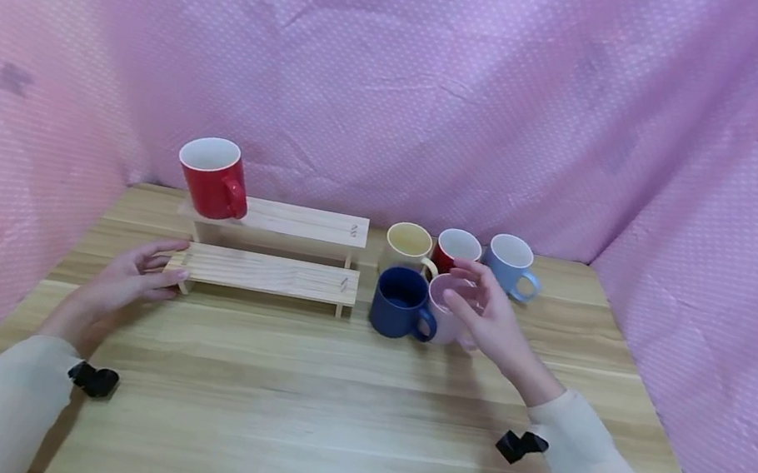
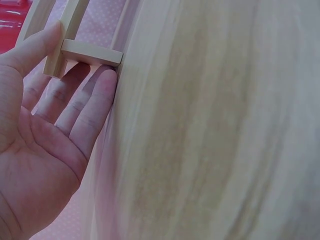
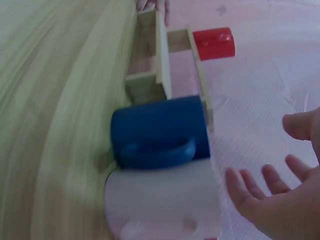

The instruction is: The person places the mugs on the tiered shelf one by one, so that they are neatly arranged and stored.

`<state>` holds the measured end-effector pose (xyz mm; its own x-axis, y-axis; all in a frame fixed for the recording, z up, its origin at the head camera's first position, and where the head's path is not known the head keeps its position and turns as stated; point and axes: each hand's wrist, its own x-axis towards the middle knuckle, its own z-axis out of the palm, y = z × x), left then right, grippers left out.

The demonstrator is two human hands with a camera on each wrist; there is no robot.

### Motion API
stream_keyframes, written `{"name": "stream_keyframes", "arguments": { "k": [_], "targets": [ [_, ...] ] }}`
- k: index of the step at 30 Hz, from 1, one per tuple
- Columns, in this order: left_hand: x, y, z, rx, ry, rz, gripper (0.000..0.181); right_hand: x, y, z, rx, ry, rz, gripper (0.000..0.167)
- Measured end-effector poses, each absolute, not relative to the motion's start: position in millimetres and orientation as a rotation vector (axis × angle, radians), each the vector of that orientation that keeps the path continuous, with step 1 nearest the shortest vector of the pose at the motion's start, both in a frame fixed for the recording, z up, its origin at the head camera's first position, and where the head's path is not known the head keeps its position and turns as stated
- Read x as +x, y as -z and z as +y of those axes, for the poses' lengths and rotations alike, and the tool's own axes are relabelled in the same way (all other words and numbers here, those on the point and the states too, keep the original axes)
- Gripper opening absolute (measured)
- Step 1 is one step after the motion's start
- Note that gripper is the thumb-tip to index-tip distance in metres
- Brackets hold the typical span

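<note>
One red mug (image 1: 208,189) already up on far shelf (image 1: 298,221); five mugs (image 1: 456,242) still on counter (image 1: 285,423). I see left fingers (image 2: 92,112) gripping near shelf (image 1: 266,273), right fingers (image 3: 274,180) spread, empty, beside pink mug (image 1: 443,324).

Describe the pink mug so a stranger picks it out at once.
On the wooden table, look past the right end of the wooden shelves to the dark blue mug. The pink mug stands upright just right of that, in front of a white-lined red mug. Its pale pink body sets it apart from both.
</note>
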<state>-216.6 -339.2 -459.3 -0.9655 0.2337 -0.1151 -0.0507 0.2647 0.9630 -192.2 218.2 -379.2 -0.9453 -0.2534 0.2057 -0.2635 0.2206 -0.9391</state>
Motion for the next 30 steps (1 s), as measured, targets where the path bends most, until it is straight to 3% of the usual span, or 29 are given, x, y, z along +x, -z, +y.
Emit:
{"name": "stream_keyframes", "arguments": {
  "k": [11,18,30],
  "targets": [
    [-217.1,459.2,-340.4,0.183,-1.745,2.307,0.072,-181.6,412.6,270.5,0.267,-1.793,-2.407,0.061],
    [-216.2,457.9,-346.3,0.190,-1.735,2.334,0.071,-176.6,433.8,274.1,0.239,-1.903,-2.517,0.067],
    [-218.5,461.6,-338.5,0.177,-1.763,2.294,0.072,-169.6,448.0,273.4,0.252,-2.010,-2.563,0.053]
  ]
}}
